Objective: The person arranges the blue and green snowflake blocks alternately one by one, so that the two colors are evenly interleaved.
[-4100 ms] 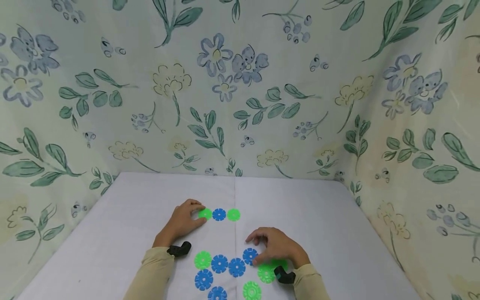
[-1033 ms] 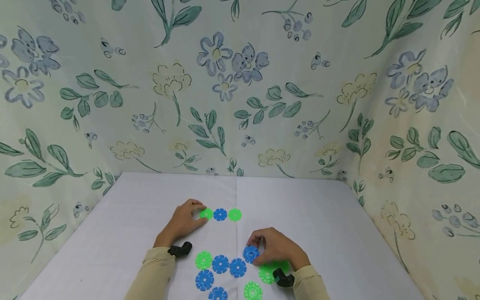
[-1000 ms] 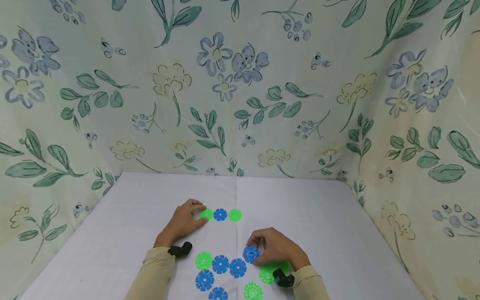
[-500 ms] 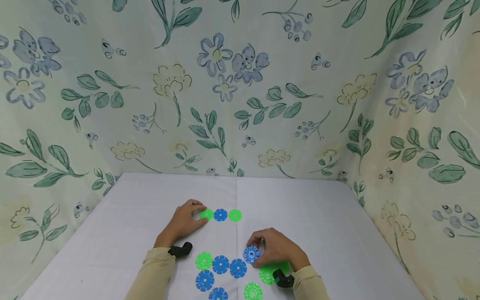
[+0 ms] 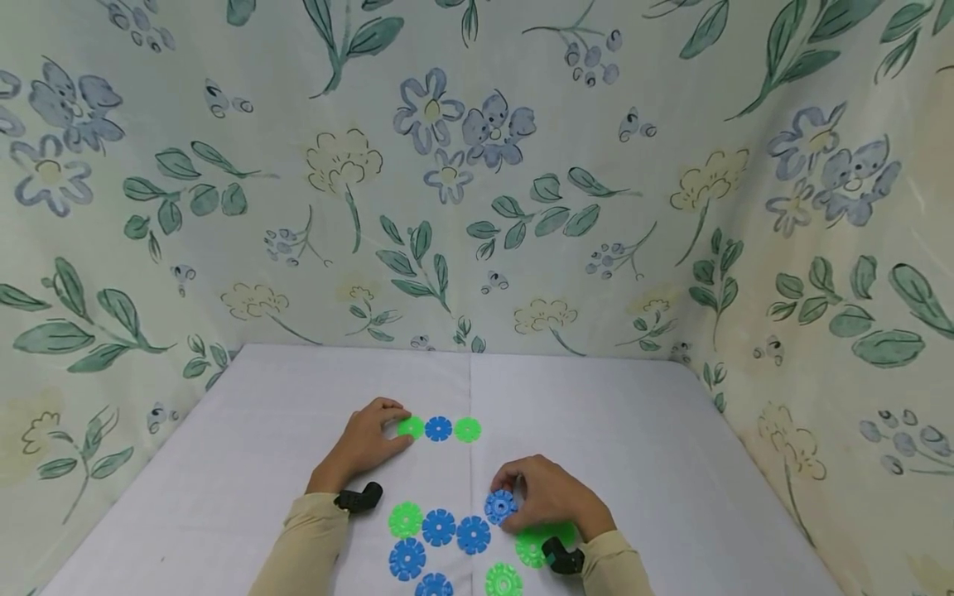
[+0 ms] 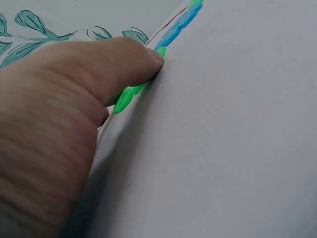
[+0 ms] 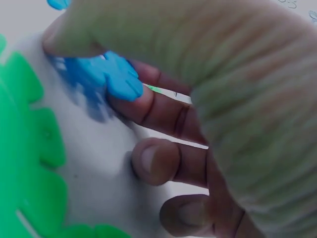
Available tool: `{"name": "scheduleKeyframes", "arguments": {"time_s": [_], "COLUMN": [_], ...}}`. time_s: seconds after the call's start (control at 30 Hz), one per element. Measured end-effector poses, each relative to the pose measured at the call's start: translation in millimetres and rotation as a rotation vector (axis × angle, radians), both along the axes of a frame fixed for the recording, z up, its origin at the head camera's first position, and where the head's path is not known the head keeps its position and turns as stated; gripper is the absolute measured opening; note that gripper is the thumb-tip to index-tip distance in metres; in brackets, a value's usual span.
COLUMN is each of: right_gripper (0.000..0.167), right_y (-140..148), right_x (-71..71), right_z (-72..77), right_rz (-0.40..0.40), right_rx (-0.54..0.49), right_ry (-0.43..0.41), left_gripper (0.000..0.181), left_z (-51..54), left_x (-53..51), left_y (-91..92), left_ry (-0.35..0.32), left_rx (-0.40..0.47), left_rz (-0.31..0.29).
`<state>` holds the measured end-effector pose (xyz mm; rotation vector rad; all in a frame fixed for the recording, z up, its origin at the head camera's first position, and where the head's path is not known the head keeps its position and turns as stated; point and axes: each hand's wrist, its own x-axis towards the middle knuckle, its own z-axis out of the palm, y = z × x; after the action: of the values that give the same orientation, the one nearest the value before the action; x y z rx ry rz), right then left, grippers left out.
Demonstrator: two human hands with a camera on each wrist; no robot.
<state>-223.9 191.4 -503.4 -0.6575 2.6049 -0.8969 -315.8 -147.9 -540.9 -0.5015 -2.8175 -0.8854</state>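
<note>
Plenty of floral cloth (image 5: pixel 641 74), matte and softly rippled, hangs behind a table (image 5: pixel 633 430) covered in white fabric with a lengthwise crease. Tan sleeves (image 5: pixel 304 546) cover both forearms. The left hand (image 5: pixel 363 437) holds the end green disc (image 5: pixel 411 427) of a straight row, its grip curled about the rim; beside it lie the middle blue disc (image 5: pixel 438 429) and right green disc (image 5: pixel 468 430). Nearer the wearer, the right hand (image 5: pixel 551 492) pinches a slanted blue disc (image 5: pixel 500 507) between thumb and forefinger, close by several loose discs (image 5: pixel 473 535). Picking that piece up seems the step in hand; the next move likely calls for a light pinch, clear of neighbours. All look like thin, glossy plastic rounds with notched, petal-like edges.
</note>
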Motion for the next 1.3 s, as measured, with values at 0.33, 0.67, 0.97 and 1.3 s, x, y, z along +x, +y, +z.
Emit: {"name": "scheduleKeyframes", "arguments": {"time_s": [0.33,0.67,0.97,1.3], "right_gripper": [0.039,0.040,0.038,0.037], "right_y": [-2,-6,0,6], "right_x": [0.9,2.8,3.4,-0.3], "right_z": [2.0,5.5,6.4,6.9], "right_rz": [-0.001,-0.012,-0.047,-0.074], "right_rx": [0.073,0.153,0.086,0.020], "right_ry": [0.064,0.145,0.169,0.252], "left_gripper": [0.046,0.046,0.046,0.045], "left_z": [0.5,-0.4,-3.0,-1.4], "left_x": [1.2,0.2,-0.9,0.2], "left_y": [0.1,-0.6,2.1,1.1], "left_ry": [-0.002,0.012,0.001,0.015], "left_rx": [0.000,-0.002,0.001,-0.002], "left_rz": [-0.004,-0.015,-0.008,-0.001]}}
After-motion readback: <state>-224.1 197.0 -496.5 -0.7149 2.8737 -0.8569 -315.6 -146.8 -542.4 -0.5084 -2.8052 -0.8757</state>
